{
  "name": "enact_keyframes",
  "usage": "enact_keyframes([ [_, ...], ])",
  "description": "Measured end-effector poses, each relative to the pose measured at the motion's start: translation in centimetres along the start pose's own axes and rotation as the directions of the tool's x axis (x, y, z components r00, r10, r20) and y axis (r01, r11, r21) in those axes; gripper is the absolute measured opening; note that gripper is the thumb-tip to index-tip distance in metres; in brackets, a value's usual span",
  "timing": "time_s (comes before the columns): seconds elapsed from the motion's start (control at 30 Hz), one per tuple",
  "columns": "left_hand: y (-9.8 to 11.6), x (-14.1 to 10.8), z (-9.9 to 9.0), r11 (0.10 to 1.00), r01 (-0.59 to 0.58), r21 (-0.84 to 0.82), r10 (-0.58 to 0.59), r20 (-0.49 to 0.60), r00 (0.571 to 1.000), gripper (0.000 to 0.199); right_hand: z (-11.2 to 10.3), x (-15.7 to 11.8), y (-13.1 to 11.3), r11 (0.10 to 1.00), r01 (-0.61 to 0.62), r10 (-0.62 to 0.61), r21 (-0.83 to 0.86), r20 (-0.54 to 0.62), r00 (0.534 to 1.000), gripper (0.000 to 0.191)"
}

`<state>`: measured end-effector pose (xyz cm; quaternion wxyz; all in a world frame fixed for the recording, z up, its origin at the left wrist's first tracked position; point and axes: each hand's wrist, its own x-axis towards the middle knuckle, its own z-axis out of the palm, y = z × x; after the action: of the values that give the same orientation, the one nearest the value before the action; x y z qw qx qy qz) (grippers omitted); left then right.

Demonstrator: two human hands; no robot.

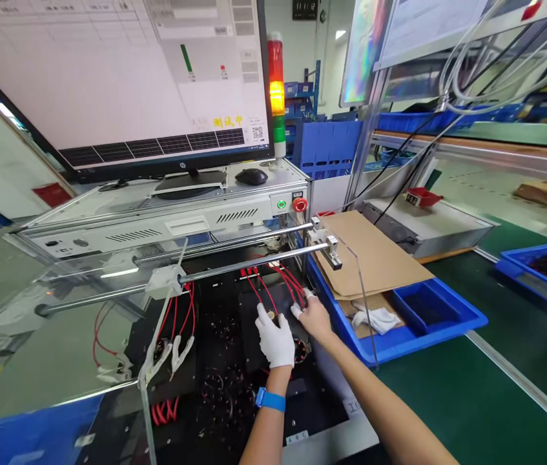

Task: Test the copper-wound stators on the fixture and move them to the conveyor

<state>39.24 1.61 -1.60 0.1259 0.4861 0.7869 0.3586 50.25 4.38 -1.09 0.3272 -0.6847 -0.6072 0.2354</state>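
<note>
**Keep both grips steady around the red leads**

Well left of your left grip, white clips [183, 354] hang on red wires. Your gloved left grip [277, 343] has thumb and fingers parted around a small round piece [271, 315] on the black block [252, 332]; contact can't be told. Just ahead of your right grip [314, 316], red leads [288, 279] run down to its fingertips; whether they're pinched can't be told. Best keep the leads uncrossed, and your right wrist off the blue tray [423, 336] beside it.
</note>
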Motion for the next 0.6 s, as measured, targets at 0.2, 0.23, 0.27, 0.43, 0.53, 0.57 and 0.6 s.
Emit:
enact_keyframes([
  [0.2, 0.4, -0.3, -0.2, 1.0, 0.011, 0.007, -0.011, 0.004, 1.0, 0.062, 0.6, -9.0, 4.6, 0.962, 0.267, -0.259, 0.053, -0.117, 0.959, 0.072],
  [0.23, 0.4, -0.2, -0.4, 1.0, 0.016, -0.006, -0.016, 0.014, 1.0, 0.066, 1.2, -10.0, 4.6, 0.961, 0.263, -0.259, 0.086, -0.051, 0.964, 0.074],
  [0.27, 0.2, -0.1, -0.6, 1.0, 0.018, -0.022, -0.017, 0.028, 0.999, 0.071, 1.7, -10.5, 4.3, 0.962, 0.25, -0.253, 0.106, 0.008, 0.968, 0.075],
  [0.43, -0.7, 2.6, -2.6, 0.972, 0.003, -0.236, 0.037, 0.163, 0.986, 0.072, 1.1, -8.1, 0.1, 0.954, 0.293, -0.299, 0.063, 0.237, 0.924, 0.056],
  [0.53, -1.0, 3.5, -4.4, 0.908, 0.15, -0.391, -0.036, 0.283, 0.958, 0.067, -0.2, -8.9, -0.6, 0.961, 0.277, -0.27, 0.012, 0.26, 0.927, 0.052],
  [0.57, -1.4, 3.0, -5.1, 0.902, 0.17, -0.396, -0.055, 0.286, 0.957, 0.068, -0.6, -10.3, 0.1, 0.968, 0.251, -0.245, 0.005, 0.239, 0.94, 0.052],
  [0.6, -2.1, 2.0, -5.9, 0.919, 0.141, -0.368, -0.047, 0.255, 0.966, 0.07, -1.1, -12.3, 1.3, 0.976, 0.217, -0.213, 0.005, 0.218, 0.952, 0.051],
])
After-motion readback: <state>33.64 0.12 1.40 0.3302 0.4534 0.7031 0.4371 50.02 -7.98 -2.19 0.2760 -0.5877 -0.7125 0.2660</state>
